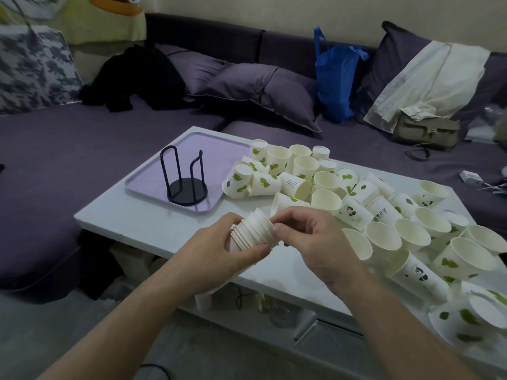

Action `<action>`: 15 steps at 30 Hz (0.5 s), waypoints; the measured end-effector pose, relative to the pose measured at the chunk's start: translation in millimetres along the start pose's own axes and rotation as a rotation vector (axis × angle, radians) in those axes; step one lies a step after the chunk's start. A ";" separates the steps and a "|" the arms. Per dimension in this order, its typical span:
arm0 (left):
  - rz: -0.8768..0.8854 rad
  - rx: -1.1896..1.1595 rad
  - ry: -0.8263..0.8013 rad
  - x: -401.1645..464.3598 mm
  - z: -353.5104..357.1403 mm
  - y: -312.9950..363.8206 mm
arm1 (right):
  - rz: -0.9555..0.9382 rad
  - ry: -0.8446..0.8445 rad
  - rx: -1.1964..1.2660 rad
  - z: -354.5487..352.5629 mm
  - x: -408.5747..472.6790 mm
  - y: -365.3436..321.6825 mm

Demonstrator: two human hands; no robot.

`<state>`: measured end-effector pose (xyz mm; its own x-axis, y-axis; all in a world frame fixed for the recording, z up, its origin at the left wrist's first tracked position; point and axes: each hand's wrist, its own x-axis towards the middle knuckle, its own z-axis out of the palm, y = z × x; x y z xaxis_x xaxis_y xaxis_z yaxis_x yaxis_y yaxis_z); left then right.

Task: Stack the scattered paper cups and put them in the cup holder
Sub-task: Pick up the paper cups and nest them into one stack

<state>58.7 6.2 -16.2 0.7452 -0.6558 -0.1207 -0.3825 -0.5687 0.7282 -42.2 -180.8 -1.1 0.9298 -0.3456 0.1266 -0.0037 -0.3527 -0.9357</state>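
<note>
Above white table [142,215], both hands hold cup stack [253,229] sideways, rims rightward.

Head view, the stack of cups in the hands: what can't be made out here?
- Number of cups in the stack of paper cups: rims too close, left hand covers the body.
- Whether the right hand holds a separate cup: fingers hide it.
- Cups at the lower right: cut by the frame edge, blurred.
- Small print on the lying cup: too small.
</note>
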 end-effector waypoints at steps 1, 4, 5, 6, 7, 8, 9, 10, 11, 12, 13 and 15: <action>0.002 0.000 0.007 0.7 0.2 -0.6 | -0.011 0.022 -0.004 -1.4 -0.1 -0.7; 0.010 -0.006 0.015 2.6 0.9 -1.4 | -0.036 0.066 -0.059 -2.8 0.0 2.0; 0.016 -0.011 0.019 3.1 1.5 -1.6 | -0.038 0.057 -0.067 -1.8 -0.4 3.2; 0.023 -0.013 0.020 3.3 2.2 -1.2 | -0.042 0.048 -0.070 -0.7 -1.1 4.6; 0.028 -0.013 0.020 3.3 3.0 -0.7 | -0.047 0.043 -0.069 -0.1 -1.9 5.5; 0.030 -0.015 0.020 3.3 3.7 0.3 | -0.053 0.045 -0.076 -0.5 -2.6 6.0; 0.030 -0.018 0.022 3.4 4.4 1.6 | -0.059 0.053 -0.094 -2.5 -3.3 6.1; 0.030 -0.023 0.026 3.7 4.7 2.5 | -0.064 0.069 -0.127 -5.9 -4.1 5.7; 0.030 -0.031 0.029 3.9 4.9 3.7 | -0.069 0.095 -0.169 -10.5 -5.0 4.7; 0.030 -0.042 0.029 4.5 5.0 5.1 | -0.072 0.135 -0.230 -16.6 -5.9 4.0; 0.028 -0.053 0.024 4.9 5.4 6.4 | -0.071 0.185 -0.325 -23.9 -6.9 3.8; 0.020 -0.062 0.008 5.6 7.3 8.5 | -0.021 0.256 -0.583 -39.3 -8.9 2.8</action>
<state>55.7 -5.9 -15.6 0.7419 -0.6629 -0.1005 -0.3630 -0.5232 0.7711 -64.9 -212.9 8.1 0.8149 -0.5049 0.2847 -0.2533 -0.7520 -0.6086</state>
